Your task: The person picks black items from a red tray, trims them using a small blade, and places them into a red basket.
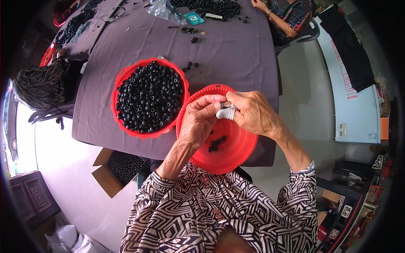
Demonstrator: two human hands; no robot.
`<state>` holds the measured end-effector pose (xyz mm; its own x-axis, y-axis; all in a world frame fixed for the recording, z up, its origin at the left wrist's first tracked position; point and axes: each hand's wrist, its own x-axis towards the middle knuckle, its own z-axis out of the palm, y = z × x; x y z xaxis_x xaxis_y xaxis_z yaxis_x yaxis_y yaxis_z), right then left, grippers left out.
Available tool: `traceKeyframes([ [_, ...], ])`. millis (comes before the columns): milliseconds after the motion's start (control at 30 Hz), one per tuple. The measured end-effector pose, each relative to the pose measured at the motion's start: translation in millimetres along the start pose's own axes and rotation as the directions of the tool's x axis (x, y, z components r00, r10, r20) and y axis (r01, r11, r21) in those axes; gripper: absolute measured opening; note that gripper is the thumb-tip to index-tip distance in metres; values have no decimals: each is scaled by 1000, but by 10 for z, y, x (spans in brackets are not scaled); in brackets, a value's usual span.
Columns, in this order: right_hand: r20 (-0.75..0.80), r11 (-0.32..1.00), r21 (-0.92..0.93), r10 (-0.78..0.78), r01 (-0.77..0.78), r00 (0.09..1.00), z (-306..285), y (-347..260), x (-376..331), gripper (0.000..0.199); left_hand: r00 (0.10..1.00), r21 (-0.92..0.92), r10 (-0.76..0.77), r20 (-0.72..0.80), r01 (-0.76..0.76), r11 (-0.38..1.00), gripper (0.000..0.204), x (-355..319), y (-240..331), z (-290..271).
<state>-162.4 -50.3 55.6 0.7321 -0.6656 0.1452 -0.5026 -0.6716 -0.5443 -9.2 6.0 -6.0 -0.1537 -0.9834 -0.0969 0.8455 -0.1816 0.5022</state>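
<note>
Hands pinched together over the near basket

Head view: my left hand [201,120] and right hand [253,113] meet over the upper rim of the near red basket [238,154], fingertips pressed together on a small dark piece [227,104] that I can barely make out between them. A pale finger guard [226,113] covers one finger of the right hand, probably to spare the skin from repeated pressing. Holding the work above this basket looks sensible: anything dropped lands inside, where a small cluster of black pieces [217,143] already lies at about 7 o'clock from the hands. At 9 o'clock, touching the near basket's rim, sits a second red basket [122,80] heaped with black beads [149,97], within easy reach of the left hand. Both rest on a table under a purple cloth [236,50]. A few loose beads [188,66] lie at 11 o'clock. At 1 o'clock, across the table, another person's arm [278,17] rests near a scattered pile of beads [211,6]. A cardboard box [120,168] stands on the floor at 8 o'clock.
</note>
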Motion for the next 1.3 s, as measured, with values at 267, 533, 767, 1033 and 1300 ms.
traceKeyframes([
  [267,-51,998,53,-24,26,998,-28,15,-36,22,999,-83,-35,24,37,996,18,9,-13,14],
  [533,-342,967,56,-214,247,915,134,42,4,24,998,-112,-15,-56,9,994,13,30,-38,55],
  [767,-298,931,-295,-305,217,904,309,85,-65,17,981,125,3,-195,21,992,6,39,-110,3],
  [1033,-110,992,-110,-80,67,991,340,169,-204,22,859,960,508,58,-188,208,13,-110,188,-136],
  [1300,52,996,87,-6,1,999,362,101,-194,20,740,758,621,256,245,-604,19,92,1013,-766],
])
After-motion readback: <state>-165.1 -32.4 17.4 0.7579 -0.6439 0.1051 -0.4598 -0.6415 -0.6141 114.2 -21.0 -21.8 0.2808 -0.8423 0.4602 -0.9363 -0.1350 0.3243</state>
